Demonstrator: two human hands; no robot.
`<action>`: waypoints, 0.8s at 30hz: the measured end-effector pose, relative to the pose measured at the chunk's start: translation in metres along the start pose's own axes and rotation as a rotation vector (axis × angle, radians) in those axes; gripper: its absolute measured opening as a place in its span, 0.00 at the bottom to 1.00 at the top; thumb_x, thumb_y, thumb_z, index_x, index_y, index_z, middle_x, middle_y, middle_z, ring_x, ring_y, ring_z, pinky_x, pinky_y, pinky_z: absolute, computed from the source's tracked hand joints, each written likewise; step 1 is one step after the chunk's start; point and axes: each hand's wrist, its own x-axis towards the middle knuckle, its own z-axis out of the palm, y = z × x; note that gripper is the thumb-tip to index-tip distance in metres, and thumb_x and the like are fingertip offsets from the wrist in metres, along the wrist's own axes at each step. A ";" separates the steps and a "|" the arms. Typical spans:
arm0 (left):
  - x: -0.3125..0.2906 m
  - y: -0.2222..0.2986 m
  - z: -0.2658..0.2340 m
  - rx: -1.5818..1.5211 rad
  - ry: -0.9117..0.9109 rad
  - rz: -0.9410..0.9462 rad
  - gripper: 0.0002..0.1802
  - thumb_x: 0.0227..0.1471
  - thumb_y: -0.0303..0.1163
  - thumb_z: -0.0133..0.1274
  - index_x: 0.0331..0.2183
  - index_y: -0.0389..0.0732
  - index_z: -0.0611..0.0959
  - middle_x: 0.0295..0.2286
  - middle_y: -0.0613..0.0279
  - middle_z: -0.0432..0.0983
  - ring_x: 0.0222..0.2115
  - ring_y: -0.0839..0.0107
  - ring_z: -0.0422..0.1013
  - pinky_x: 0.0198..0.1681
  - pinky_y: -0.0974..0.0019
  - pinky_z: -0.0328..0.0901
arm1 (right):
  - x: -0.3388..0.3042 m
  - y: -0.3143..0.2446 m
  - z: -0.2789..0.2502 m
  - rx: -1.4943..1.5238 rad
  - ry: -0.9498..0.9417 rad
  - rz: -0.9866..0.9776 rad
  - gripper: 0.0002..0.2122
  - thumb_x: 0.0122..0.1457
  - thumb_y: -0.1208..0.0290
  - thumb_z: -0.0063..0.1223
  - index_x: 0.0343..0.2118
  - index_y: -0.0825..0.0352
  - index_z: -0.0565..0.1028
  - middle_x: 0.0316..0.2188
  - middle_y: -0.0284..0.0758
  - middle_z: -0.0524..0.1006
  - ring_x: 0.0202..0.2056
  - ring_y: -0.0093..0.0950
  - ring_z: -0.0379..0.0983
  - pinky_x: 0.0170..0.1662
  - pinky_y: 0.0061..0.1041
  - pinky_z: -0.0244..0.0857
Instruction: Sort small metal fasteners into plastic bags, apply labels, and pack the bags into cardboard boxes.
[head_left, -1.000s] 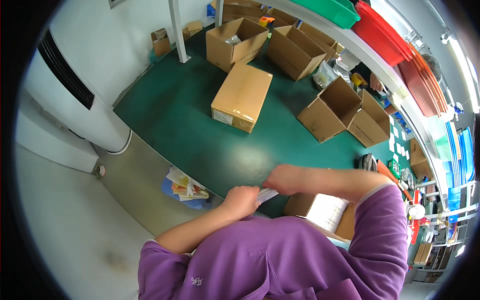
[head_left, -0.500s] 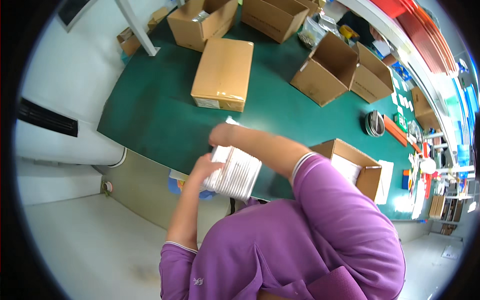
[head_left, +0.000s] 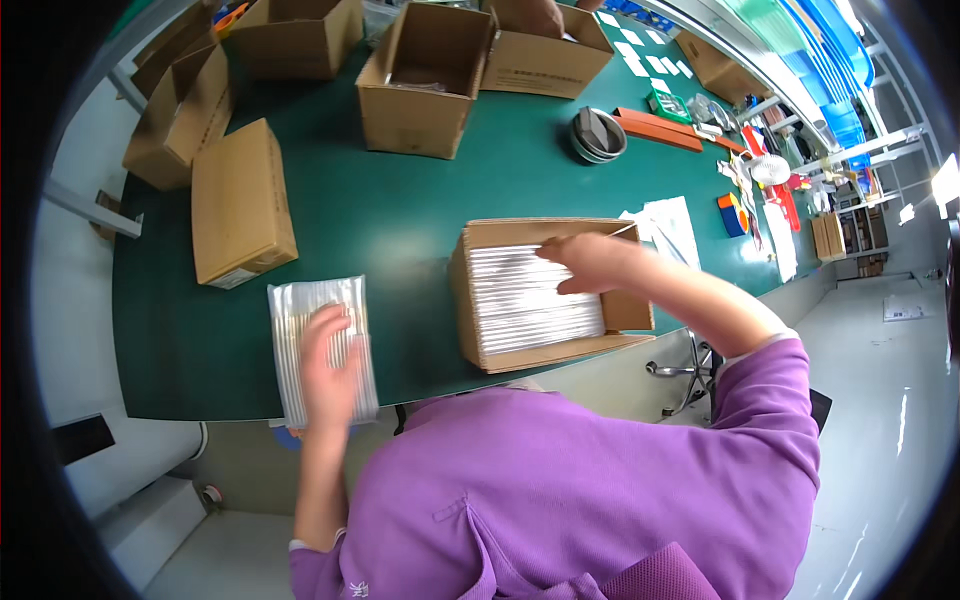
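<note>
A bundle of slim white packets (head_left: 290,345), in rows, lies at the table's front left edge. My left hand (head_left: 330,370) rests over its right part, fingers spread and slightly blurred; they do not wrap round it. On the right, my right hand (head_left: 595,262) reaches over an open cardboard carton (head_left: 462,300). Its fingers are stretched out just above or touching the tightly rowed white packets (head_left: 535,305) inside; contact cannot be made out. Nothing shows in its grasp.
A closed carton (head_left: 235,205) stands behind the bundle. Several open cartons line the back, one open box (head_left: 420,115) among them; another person's hand (head_left: 540,18) is at a neighbouring box. Round tins (head_left: 598,137), orange strips (head_left: 660,130) and a tape roll (head_left: 733,215) lie to the right.
Both hands were together on the white packets; my right hand has since moved away to the carton. The bundle now lies flat under my left hand. The view has swung right.
</note>
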 end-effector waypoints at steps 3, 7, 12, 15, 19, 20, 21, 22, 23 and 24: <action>0.040 0.078 0.083 -0.030 -0.333 0.315 0.13 0.45 0.26 0.58 0.36 0.38 0.79 0.45 0.55 0.71 0.51 0.54 0.64 0.54 0.56 0.59 | 0.037 0.030 0.076 -0.184 0.263 -0.112 0.33 0.46 0.59 0.63 0.53 0.70 0.65 0.55 0.43 0.62 0.55 0.37 0.62 0.56 0.34 0.59; 0.065 0.100 0.173 0.197 -0.661 0.273 0.22 0.47 0.27 0.54 0.47 0.33 0.72 0.50 0.45 0.66 0.54 0.53 0.60 0.55 0.56 0.58 | 0.051 0.016 0.083 -0.243 0.255 -0.081 0.33 0.39 0.57 0.67 0.48 0.71 0.71 0.47 0.40 0.65 0.48 0.38 0.63 0.54 0.32 0.59; 0.064 0.044 0.252 0.815 -0.699 0.193 0.19 0.40 0.21 0.51 0.40 0.31 0.72 0.40 0.48 0.66 0.44 0.52 0.64 0.50 0.55 0.62 | 0.060 0.025 0.094 -0.366 0.328 0.002 0.23 0.47 0.62 0.59 0.46 0.69 0.72 0.42 0.39 0.69 0.42 0.35 0.69 0.43 0.32 0.65; 0.067 0.042 0.270 0.947 -0.601 0.252 0.19 0.37 0.21 0.53 0.37 0.32 0.74 0.37 0.51 0.66 0.42 0.55 0.64 0.46 0.58 0.62 | 0.044 0.045 0.100 -0.347 0.281 0.091 0.20 0.52 0.67 0.53 0.47 0.69 0.71 0.41 0.40 0.70 0.40 0.36 0.72 0.39 0.35 0.66; 0.065 0.047 0.277 0.943 -0.526 0.175 0.17 0.37 0.21 0.52 0.36 0.34 0.75 0.38 0.52 0.67 0.42 0.56 0.64 0.43 0.58 0.61 | 0.046 0.054 0.110 -0.463 0.357 0.133 0.18 0.51 0.66 0.53 0.46 0.67 0.73 0.39 0.39 0.71 0.40 0.35 0.72 0.38 0.37 0.66; 0.062 0.046 0.276 0.927 -0.512 0.144 0.17 0.38 0.21 0.52 0.36 0.35 0.75 0.38 0.52 0.67 0.41 0.56 0.65 0.43 0.57 0.61 | 0.054 0.046 0.112 -0.499 0.395 0.141 0.18 0.51 0.66 0.53 0.45 0.67 0.74 0.39 0.39 0.71 0.40 0.35 0.72 0.38 0.37 0.66; 0.059 0.045 0.271 0.925 -0.483 0.101 0.16 0.38 0.21 0.51 0.36 0.35 0.75 0.38 0.52 0.67 0.41 0.56 0.65 0.43 0.57 0.60 | 0.058 0.043 0.107 -0.477 0.323 0.125 0.17 0.51 0.64 0.53 0.44 0.65 0.75 0.39 0.39 0.71 0.39 0.33 0.72 0.38 0.36 0.65; 0.055 0.044 0.275 0.968 -0.465 0.084 0.14 0.40 0.22 0.50 0.35 0.36 0.76 0.37 0.52 0.67 0.41 0.57 0.65 0.43 0.56 0.60 | 0.059 0.044 0.103 -0.462 0.249 0.106 0.17 0.50 0.63 0.54 0.42 0.64 0.76 0.39 0.38 0.71 0.39 0.32 0.72 0.38 0.35 0.65; 0.051 0.041 0.280 0.966 -0.429 0.038 0.12 0.42 0.22 0.47 0.34 0.36 0.76 0.36 0.52 0.68 0.40 0.57 0.66 0.42 0.56 0.61 | 0.057 0.041 0.105 -0.517 0.282 0.095 0.17 0.50 0.62 0.54 0.41 0.63 0.77 0.39 0.37 0.71 0.38 0.30 0.72 0.37 0.33 0.65; 0.044 0.029 0.292 0.924 -0.286 -0.012 0.10 0.44 0.23 0.46 0.33 0.36 0.76 0.34 0.53 0.69 0.39 0.57 0.67 0.43 0.57 0.62 | 0.053 0.035 0.101 -0.487 0.254 0.093 0.17 0.50 0.62 0.54 0.42 0.63 0.76 0.38 0.36 0.71 0.39 0.30 0.71 0.36 0.32 0.64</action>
